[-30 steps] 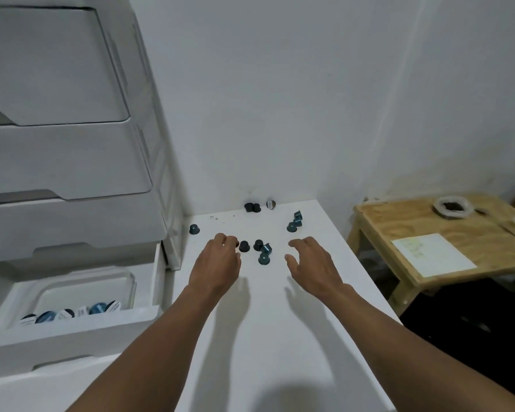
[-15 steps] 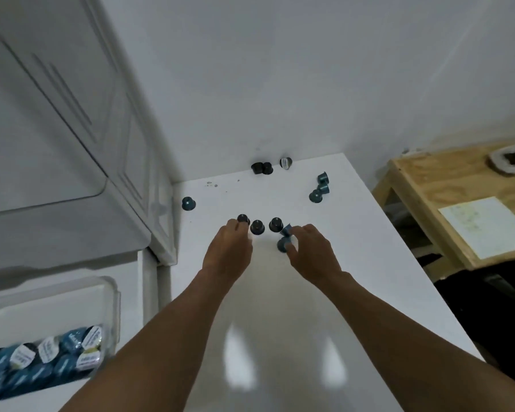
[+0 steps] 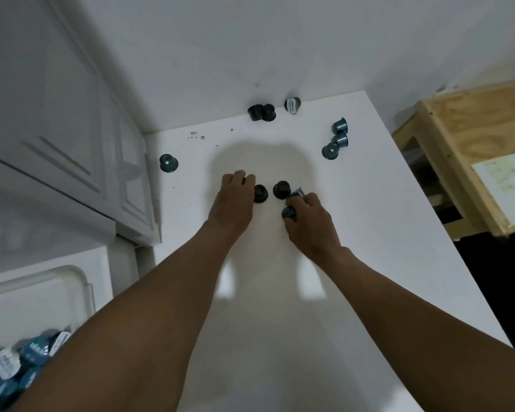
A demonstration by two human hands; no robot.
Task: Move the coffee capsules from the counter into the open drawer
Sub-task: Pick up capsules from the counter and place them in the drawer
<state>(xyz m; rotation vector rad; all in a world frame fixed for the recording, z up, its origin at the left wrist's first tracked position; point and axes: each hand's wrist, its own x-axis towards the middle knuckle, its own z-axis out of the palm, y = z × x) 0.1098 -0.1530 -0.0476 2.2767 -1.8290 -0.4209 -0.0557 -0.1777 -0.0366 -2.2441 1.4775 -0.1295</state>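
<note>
Several coffee capsules lie scattered on the white counter point(image 3: 375, 233). My left hand point(image 3: 234, 203) curls its fingertips over a dark capsule point(image 3: 244, 181) that is mostly hidden. Just right of it stand two black capsules point(image 3: 260, 193) point(image 3: 281, 189). My right hand point(image 3: 309, 227) pinches a teal capsule point(image 3: 289, 214) between thumb and fingers, and another teal capsule point(image 3: 298, 192) touches its fingertips. A lone teal capsule point(image 3: 167, 162) sits at the left. Near the wall are two black capsules point(image 3: 262, 113) and a labelled one point(image 3: 292, 106). Three teal capsules point(image 3: 336, 139) sit at the right. The open drawer point(image 3: 72, 273) at lower left holds several capsules point(image 3: 27, 361).
A white drawer cabinet point(image 3: 57, 114) rises along the left, above the open drawer. A wooden side table point(image 3: 458, 120) with a paper sheet point(image 3: 509, 179) stands lower, beyond the counter's right edge. The wall closes the counter's far side.
The view has tilted down and closer to the counter. Both hands have reached the middle group of capsules, the left fingers covering a dark one and the right closing on a teal one.
</note>
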